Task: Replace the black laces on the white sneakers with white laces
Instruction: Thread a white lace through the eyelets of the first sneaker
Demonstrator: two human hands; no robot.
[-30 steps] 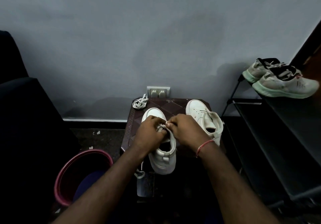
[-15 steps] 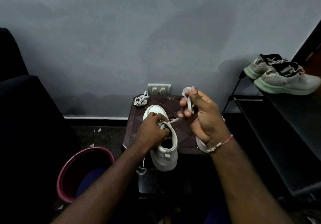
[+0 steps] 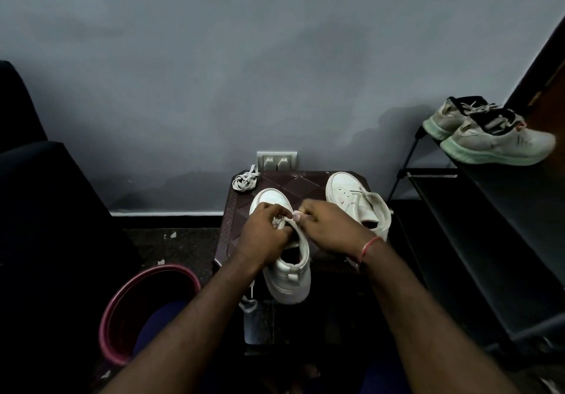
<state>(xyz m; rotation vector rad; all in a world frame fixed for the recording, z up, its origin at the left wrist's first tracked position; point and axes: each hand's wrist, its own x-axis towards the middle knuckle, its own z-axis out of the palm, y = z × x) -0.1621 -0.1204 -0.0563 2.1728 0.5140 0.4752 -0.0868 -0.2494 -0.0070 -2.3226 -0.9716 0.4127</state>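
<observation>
**White lace pinched over the near sneaker**

The near sneaker (image 3: 286,277) is a white high-top of smooth, leather-like material with a rounded toe and a padded collar. It lies toe-away on the tabletop (image 3: 302,183), and its heel reaches past the near edge. Both hands meet over its lacing. The left hand (image 3: 264,234) has its fingers curled tight over the eyelets and pinches the white lace (image 3: 289,221) there. The right hand (image 3: 330,228) nips the same flat, woven lace between thumb and forefinger, its other fingers folded. A thin red thread band (image 3: 368,245) circles the right wrist. A loose lace end (image 3: 249,302) hangs below the tabletop's near left corner.

The second sneaker (image 3: 351,198) stands to the right, apart from the first, with its tongue flopped open and a perforated toe. That makes two white sneakers. One coiled lace bundle (image 3: 244,180), pale and flat, sits on the far left corner. The tabletop is dark brown with a moulded diamond pattern.

Behind it, a pale wall plate (image 3: 276,160) carries two sockets on a matt grey wall. On the floor at the left stands one round maroon bucket (image 3: 146,311). At the right, a black metal shoe rack (image 3: 458,210) bears two worn grey trainers (image 3: 495,141) with mint-green soles. A small reddish mark on the nearer one cannot be read.
</observation>
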